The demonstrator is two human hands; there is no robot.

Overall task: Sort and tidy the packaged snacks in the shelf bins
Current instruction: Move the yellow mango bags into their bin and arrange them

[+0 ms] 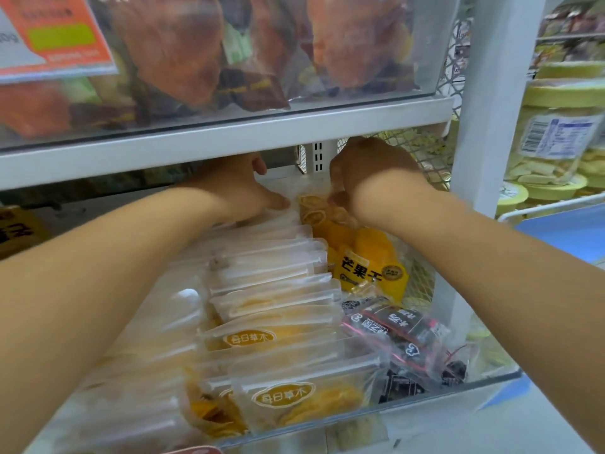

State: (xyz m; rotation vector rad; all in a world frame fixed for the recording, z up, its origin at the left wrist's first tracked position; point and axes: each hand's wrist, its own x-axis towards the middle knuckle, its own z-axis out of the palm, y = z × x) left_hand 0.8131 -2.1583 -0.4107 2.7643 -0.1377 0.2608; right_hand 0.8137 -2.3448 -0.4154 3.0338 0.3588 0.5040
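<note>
Hands reach deep into the bin [491, 386]: the right hand [370, 172] pinches the lemon-slice packet [316, 209] just below its fingers, the left hand [244, 188] resting open-fingered beside it.

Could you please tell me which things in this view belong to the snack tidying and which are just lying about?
Part of the job:
- left hand, resting on the row of clear packets
- right hand, pinching a packet of dried slices
- yellow mango packet
- dark red-edged packets
- clear bin

Just nearby:
- upper bin of reddish packets
- lidded jars on the next shelf
</note>
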